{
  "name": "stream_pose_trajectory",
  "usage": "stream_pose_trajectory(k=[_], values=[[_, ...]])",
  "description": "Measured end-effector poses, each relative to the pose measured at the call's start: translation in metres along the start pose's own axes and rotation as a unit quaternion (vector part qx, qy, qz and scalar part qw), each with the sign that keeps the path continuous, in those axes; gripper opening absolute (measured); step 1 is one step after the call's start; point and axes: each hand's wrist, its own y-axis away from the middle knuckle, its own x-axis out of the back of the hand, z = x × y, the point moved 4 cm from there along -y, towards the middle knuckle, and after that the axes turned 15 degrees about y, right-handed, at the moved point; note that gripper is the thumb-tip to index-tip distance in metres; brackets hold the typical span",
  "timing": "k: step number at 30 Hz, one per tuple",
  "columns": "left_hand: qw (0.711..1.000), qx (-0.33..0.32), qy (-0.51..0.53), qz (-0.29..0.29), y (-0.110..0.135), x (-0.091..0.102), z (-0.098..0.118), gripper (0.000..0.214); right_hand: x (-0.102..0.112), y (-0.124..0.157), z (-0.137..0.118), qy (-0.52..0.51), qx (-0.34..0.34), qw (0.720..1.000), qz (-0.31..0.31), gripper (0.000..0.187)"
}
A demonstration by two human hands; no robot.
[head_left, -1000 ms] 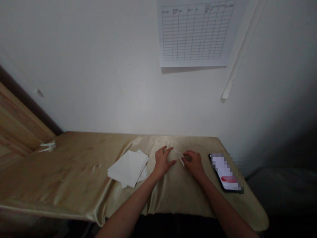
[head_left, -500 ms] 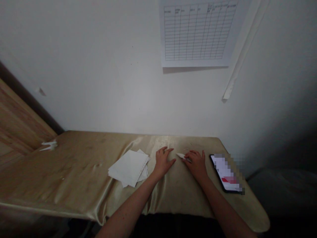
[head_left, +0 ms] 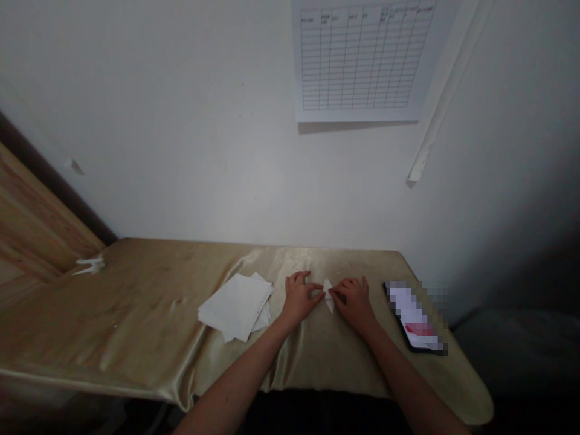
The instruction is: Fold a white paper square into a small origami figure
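A small folded piece of white paper (head_left: pixel 328 294) stands between my two hands on the gold satin cloth (head_left: pixel 145 314) that covers the table. My left hand (head_left: pixel 299 296) has its fingers curled and pinches the paper's left side. On the paper's right side, my right hand (head_left: pixel 354 300) pinches it with its fingertips. Both hands rest low on the cloth, near the table's middle right.
A loose stack of white sheets (head_left: pixel 236 306) lies left of my left hand. A phone (head_left: pixel 414 315) with a lit screen lies at the right. A small white folded paper (head_left: pixel 90 265) sits at the far left. A printed grid sheet (head_left: pixel 362 57) hangs on the wall.
My left hand has closed in on the paper piece, and both hands now pinch it together. Earlier the left hand lay flat and apart from it, and the right hand alone held it.
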Motion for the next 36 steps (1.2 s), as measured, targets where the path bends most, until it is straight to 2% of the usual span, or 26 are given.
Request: stream_pose_trajectory(k=[5,10,22,29,36], values=[[1.000,0.007,-0.008,-0.014,0.000,-0.002,-0.001,0.028,-0.010,-0.003,0.006,-0.010,-0.029,0.999,-0.032,0.019],[0.999,0.023,-0.021,-0.018,0.000,-0.001,0.001,0.038,-0.015,-0.003,0.013,0.011,-0.065,0.997,-0.034,0.029],[0.999,0.024,-0.025,-0.042,0.004,-0.002,0.007,0.041,-0.021,-0.004,0.019,-0.020,-0.080,0.997,-0.007,0.021],[0.998,0.035,-0.020,-0.051,0.001,-0.004,0.004,0.050,-0.023,-0.007,0.020,-0.039,-0.092,0.995,-0.027,0.012],[0.998,0.043,-0.006,-0.048,0.002,-0.003,0.005,0.041,-0.020,-0.006,0.017,-0.041,-0.074,0.996,-0.025,0.009]])
